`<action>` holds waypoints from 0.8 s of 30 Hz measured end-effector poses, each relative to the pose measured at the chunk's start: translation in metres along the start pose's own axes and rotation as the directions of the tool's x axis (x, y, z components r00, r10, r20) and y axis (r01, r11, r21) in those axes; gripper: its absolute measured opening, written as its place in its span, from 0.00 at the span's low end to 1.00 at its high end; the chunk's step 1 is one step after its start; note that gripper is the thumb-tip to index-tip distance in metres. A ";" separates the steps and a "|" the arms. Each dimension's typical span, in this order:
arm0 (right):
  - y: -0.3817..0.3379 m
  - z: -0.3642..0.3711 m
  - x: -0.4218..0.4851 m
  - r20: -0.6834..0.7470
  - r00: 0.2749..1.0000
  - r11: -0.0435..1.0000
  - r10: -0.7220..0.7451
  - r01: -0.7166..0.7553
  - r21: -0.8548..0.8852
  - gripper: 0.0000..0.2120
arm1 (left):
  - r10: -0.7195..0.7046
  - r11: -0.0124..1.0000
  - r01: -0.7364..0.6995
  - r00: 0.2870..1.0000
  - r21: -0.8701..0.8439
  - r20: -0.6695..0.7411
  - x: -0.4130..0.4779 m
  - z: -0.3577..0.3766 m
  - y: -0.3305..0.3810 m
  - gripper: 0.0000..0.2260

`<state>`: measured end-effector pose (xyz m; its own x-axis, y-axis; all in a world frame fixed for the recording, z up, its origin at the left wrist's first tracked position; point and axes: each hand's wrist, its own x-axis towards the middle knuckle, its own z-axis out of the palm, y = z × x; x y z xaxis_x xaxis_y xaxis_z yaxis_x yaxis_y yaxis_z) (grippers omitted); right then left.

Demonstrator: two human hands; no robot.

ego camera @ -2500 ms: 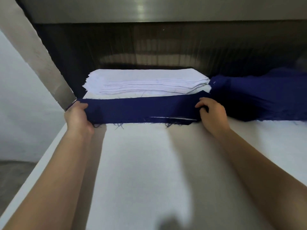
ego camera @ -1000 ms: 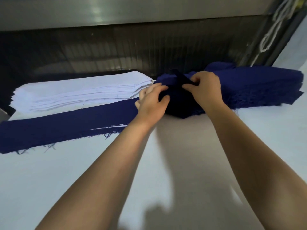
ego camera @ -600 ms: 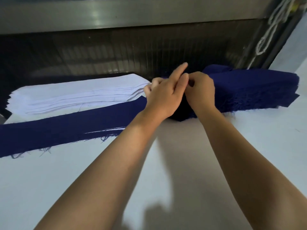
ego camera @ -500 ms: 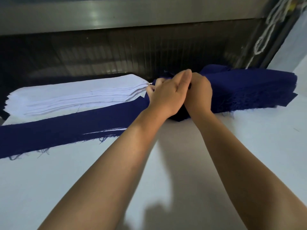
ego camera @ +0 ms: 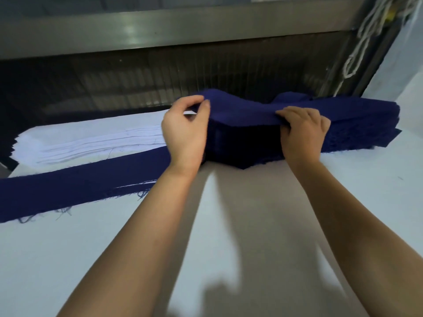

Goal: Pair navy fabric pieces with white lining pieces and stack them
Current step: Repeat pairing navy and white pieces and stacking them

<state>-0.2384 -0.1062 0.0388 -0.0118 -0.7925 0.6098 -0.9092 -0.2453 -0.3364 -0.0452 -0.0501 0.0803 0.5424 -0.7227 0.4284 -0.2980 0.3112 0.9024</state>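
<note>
both hands pinch the top navy piece [ego camera: 240,106] on the navy stack [ego camera: 357,129], the left hand [ego camera: 185,131] at its end, the right hand [ego camera: 302,129] midway, beside the white lining stack [ego camera: 91,140] with a navy strip [ego camera: 80,181] along its front on the white table [ego camera: 229,225].

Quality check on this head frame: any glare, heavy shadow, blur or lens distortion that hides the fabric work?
Head view: a glare patch sits on the metal rail; forearm shadows fall across the white table; the navy stack goes near black between the left hand and the right hand, so its layers merge there; straight edges lean with the wide-angle lens; both hands look fairly sharp.
</note>
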 end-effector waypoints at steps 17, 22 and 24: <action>-0.059 -0.009 -0.094 0.096 0.839 0.842 -0.536 0.521 0.141 0.04 | -0.230 0.947 0.260 0.959 0.187 -0.168 -0.049 -0.165 -0.054 0.13; -0.088 -0.007 -0.124 0.403 0.737 0.840 -0.543 0.475 0.262 0.10 | -0.290 0.877 0.348 0.933 0.330 -0.213 -0.065 -0.212 -0.062 0.10; -0.098 -0.007 -0.132 0.495 0.706 0.862 -0.506 0.416 0.288 0.09 | -0.320 0.843 0.390 0.917 0.370 -0.236 -0.071 -0.226 -0.063 0.08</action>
<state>-0.1507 0.0264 -0.0033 0.6577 -0.7119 0.2461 -0.6692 -0.7023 -0.2428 0.1123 0.1211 0.0032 0.7786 -0.6169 0.1148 -0.3306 -0.2478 0.9106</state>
